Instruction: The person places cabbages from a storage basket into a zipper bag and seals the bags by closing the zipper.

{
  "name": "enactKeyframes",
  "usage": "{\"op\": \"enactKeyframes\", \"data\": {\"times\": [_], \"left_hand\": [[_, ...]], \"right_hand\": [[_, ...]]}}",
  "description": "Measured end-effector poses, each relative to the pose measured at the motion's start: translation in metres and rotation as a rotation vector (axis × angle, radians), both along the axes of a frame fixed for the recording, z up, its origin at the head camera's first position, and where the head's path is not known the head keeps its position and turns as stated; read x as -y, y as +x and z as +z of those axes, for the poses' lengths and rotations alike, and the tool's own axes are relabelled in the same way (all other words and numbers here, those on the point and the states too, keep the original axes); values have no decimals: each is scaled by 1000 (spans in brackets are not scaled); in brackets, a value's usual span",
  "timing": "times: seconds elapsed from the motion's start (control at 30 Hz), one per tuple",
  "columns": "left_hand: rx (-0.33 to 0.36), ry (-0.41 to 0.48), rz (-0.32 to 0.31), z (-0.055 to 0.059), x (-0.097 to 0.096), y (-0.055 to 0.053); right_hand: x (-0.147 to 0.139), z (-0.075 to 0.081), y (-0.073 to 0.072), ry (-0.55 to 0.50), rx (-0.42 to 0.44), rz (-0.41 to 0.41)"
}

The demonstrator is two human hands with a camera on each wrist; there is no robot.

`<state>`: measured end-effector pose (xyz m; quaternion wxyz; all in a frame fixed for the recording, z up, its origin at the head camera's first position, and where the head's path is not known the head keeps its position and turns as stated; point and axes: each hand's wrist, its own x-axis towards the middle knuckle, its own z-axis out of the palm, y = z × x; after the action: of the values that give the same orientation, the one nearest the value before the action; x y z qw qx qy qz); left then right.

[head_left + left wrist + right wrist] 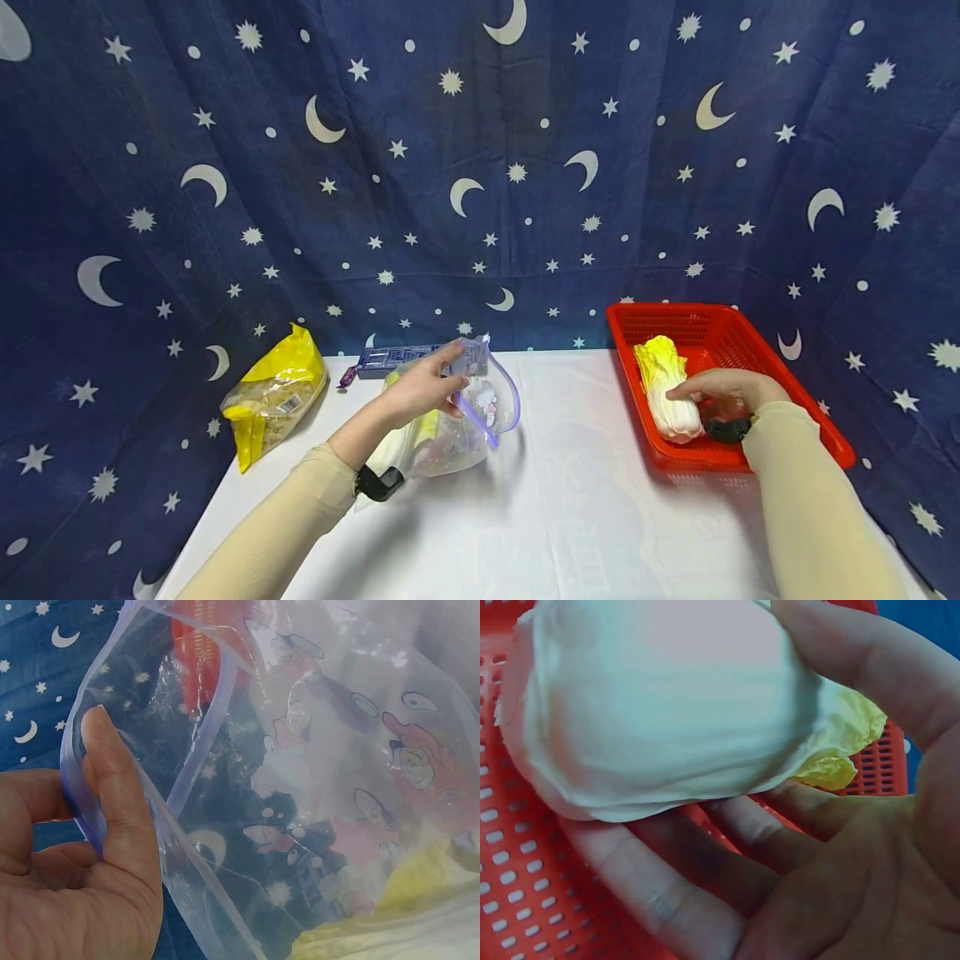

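My left hand pinches the purple-edged rim of a clear zip bag printed with cartoon figures, and the bag's mouth gapes. A napa cabbage, white and yellow, shows within or behind the bag plastic; which of the two I cannot tell. Over the red basket on the right, my right hand grips another napa cabbage, thumb on one side and fingers beneath its white base. Its yellow leafy end points toward the back of the basket.
A yellow bag of dry food with a see-through panel stands at the left of the white table. Behind the zip bag lie a dark blue box and a small purple wrapped candy. A star-patterned curtain hangs behind the table.
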<state>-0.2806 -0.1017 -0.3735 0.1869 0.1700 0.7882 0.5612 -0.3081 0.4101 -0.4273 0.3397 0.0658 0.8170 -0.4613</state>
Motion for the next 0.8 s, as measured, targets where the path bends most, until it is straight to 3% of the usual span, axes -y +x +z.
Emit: {"op": "enactKeyframes", "data": {"times": [0.13, 0.4, 0.8], "left_hand": [[1, 2, 3, 0, -1, 0], [9, -3, 20, 2, -1, 1], [2, -9, 19, 2, -3, 0]], "right_hand": [[-6, 6, 4, -65, -10, -75], [-11, 26, 8, -293, -47, -255], [-8, 43, 10, -477, -139, -286]]}}
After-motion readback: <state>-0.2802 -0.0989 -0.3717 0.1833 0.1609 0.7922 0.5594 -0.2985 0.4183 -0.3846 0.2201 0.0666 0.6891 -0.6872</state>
